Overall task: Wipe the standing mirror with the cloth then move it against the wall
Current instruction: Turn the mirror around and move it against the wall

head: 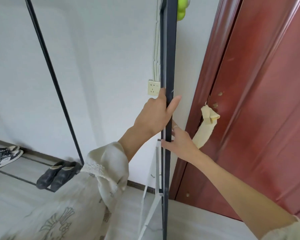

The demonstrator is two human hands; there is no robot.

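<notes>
Black-framed and seen edge-on, the standing mirror (168, 58) rises upright through the middle of the view, its foot on the pale floor (21, 196) just beside the white wall (102, 49). Both hands are on its frame, roughly halfway up. The left hand (154, 116) sits higher, wrapped closed around the frame edge, thumb on the near side and fingers (174, 103) curling round the far side. Just below it, the right hand (180, 144) presses the same edge from the door side, thumb and fingers loosely pinching the frame, a ring on one finger. Whether that lower grip is fully closed, hard to tell from here.

A white folding stand (151, 196) angles off the mirror's back, down toward the floor. Behind the frame, on the wall, a cream power socket (153, 89) peeks out beside the left hand. Up top, something lime green (182, 9) shows behind the frame. To the right, a red-brown door (258, 101) stands close, a beige cloth (207, 123) hanging from its edge, just past the right hand. Over left, a thin black rack (54, 80) leans along the wall, dark shoes (57, 175) and grey trainers (3, 156) at its base.
</notes>
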